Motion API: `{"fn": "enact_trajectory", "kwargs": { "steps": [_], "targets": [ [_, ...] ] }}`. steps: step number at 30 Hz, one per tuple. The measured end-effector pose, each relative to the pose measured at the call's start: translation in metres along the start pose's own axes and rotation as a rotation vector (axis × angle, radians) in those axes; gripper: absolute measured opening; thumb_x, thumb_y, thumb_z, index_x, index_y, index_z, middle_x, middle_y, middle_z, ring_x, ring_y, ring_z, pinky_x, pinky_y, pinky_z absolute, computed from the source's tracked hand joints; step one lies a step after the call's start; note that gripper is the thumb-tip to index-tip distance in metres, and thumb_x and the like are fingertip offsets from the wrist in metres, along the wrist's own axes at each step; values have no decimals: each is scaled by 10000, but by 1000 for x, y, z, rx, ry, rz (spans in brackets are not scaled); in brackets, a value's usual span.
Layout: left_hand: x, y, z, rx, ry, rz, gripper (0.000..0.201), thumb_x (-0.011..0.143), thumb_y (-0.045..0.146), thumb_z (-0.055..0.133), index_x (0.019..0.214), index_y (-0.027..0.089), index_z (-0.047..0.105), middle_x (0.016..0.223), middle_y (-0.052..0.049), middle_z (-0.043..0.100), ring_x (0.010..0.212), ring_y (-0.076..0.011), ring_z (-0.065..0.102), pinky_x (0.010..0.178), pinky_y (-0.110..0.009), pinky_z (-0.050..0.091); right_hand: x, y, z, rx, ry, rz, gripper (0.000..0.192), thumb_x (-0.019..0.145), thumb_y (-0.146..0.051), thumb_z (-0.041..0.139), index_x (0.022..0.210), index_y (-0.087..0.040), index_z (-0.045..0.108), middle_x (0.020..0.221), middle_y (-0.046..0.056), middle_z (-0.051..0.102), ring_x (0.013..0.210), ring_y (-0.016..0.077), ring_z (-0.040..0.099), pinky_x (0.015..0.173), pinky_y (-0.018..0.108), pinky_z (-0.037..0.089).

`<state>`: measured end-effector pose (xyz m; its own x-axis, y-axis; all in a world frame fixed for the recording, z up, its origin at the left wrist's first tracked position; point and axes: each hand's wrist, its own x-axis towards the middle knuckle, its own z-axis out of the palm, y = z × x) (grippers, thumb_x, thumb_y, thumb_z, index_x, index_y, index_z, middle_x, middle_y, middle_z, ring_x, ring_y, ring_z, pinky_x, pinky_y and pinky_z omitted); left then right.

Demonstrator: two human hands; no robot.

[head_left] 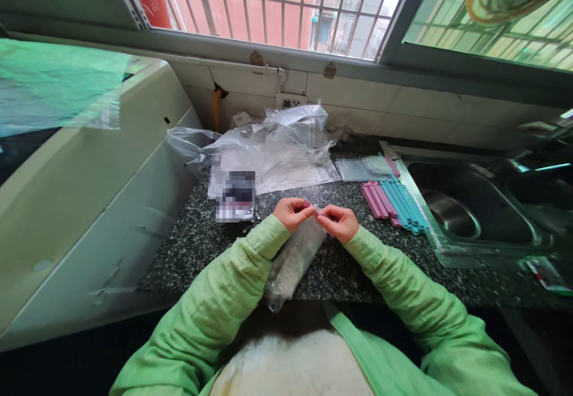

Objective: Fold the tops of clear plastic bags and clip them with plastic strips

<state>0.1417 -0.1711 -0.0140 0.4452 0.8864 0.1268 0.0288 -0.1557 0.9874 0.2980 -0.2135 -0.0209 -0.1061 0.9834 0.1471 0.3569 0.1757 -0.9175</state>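
Observation:
My left hand (293, 213) and my right hand (339, 223) meet over the countertop, thumbs and fingers pinching the top edge of a clear plastic bag (298, 259). The bag hangs down toward the counter's front edge and looks crumpled and cloudy. By my left fingertips shows a small dark pink thing (306, 203), too small to name. Right of my right hand lie several flat pink strips (378, 200) and several flat blue strips (403, 205) side by side. Behind them is a stack of clear flat bags (363, 168).
A heap of clear plastic sheeting (277, 151) lies at the back of the speckled counter (192, 253), with a blurred-out packet (236, 197) before it. A metal sink (483, 205) is at right. A pale appliance (98, 205) stands at left, below a barred window (268, 5).

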Motion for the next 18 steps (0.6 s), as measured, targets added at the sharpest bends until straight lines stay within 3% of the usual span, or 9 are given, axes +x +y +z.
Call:
{"fn": "enact_trajectory", "kwargs": {
  "steps": [9, 18],
  "targets": [
    [1, 1, 0, 10, 15, -8, 369, 602, 459, 594, 478, 117, 530, 425, 48, 345, 443, -52, 287, 437, -205, 212, 1, -3, -1, -68, 9, -20, 256, 705, -388, 565, 647, -140, 592, 471, -32, 462, 424, 63, 379, 411, 198, 311],
    [2, 1, -1, -52, 73, -38, 399, 570, 499, 607, 495, 113, 542, 442, 47, 374, 463, -52, 309, 442, -196, 238, 4, -1, -3, -173, 72, -48, 258, 701, -397, 570, 677, -143, 614, 569, 4, 567, 506, 88, 456, 493, 208, 370]
  ]
}}
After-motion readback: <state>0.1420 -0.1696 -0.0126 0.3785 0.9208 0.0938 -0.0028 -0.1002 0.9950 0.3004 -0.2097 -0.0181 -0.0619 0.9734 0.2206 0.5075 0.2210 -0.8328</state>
